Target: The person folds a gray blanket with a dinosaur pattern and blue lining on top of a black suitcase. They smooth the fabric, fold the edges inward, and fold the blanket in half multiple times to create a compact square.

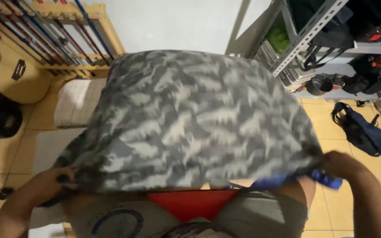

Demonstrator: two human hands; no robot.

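A large grey camouflage-patterned cloth (pixel 190 119) is spread out in the air in front of me and fills the middle of the view. My left hand (pixel 51 180) grips its lower left corner. My right hand (pixel 340 165) grips its lower right corner, where a blue edge (pixel 283 180) of fabric shows. Below the cloth I see my grey shorts (pixel 261 213) and a red piece of fabric (pixel 192 202) between my legs. What lies behind the cloth is hidden.
A guitar (pixel 5 70) leans at the left by a wooden rack of rods (pixel 58 31). A folded pale mat (pixel 78 101) lies on the tiled floor. A metal shelf (pixel 314 31) with bags and a pot (pixel 319 84) stands at the right; a dark blue bag (pixel 367 132) lies below it.
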